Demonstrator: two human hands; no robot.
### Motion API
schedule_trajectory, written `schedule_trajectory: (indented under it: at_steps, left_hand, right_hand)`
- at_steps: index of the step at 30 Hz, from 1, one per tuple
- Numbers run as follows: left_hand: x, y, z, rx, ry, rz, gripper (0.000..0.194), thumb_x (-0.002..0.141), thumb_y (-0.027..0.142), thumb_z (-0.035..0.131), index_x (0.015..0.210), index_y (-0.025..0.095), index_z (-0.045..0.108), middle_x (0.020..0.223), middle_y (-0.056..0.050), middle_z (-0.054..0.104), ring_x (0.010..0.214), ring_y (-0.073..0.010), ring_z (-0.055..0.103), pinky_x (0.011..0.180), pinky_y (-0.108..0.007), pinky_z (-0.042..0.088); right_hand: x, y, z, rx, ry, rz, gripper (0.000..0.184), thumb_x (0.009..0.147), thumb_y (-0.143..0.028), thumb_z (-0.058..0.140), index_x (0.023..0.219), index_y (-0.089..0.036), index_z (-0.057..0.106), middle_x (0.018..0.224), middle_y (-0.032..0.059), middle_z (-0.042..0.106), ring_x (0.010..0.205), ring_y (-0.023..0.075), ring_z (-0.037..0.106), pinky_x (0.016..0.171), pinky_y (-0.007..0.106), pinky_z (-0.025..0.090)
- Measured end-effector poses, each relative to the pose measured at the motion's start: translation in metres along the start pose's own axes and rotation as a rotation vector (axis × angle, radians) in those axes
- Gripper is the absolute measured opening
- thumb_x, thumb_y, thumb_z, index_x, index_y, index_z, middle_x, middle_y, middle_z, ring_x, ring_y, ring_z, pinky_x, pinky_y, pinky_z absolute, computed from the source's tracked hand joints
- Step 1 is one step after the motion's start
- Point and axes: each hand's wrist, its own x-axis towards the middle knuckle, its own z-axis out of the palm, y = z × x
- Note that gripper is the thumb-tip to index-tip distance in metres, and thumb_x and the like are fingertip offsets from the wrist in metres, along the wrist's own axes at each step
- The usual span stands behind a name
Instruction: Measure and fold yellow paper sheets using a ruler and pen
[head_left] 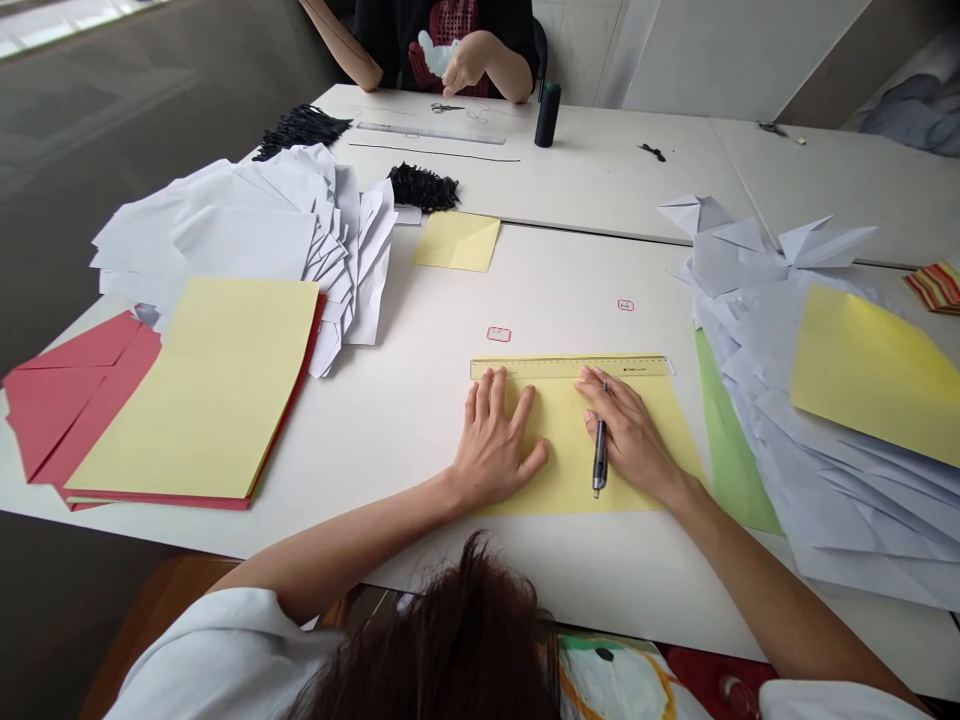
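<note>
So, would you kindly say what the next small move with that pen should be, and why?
I'd probably bring the pen to the near edge of the ruler: the left hand lies flat on the yellow sheet by the ruler, steadying it, while the right hand grips the pen just below that edge.

The head-worn camera looks forward and down from just above the person's hair point(450, 640), close over the left hand point(495, 440) and right hand point(630, 435), across the white table point(390, 480) toward a seated person point(442, 50) opposite
</note>
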Motion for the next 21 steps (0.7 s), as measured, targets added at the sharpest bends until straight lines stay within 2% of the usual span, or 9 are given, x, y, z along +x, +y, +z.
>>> schedule_trajectory:
  at_steps: [21]
  left_hand:
    - [0.0016,-0.0011,0.0025,0.032,0.008,-0.002,0.068,0.096,0.054,0.046,0.150,0.012,0.042,0.165,-0.026,0.013,0.153,-0.0460,0.008,0.121,-0.061,0.016]
  right_hand:
    - [-0.0009,0.0032,0.0029,-0.023,-0.033,0.035,0.046,0.098,-0.018,0.042,0.144,-0.023,0.044,0.159,0.0108,0.041,0.152,0.0260,0.031,0.119,0.052,0.036]
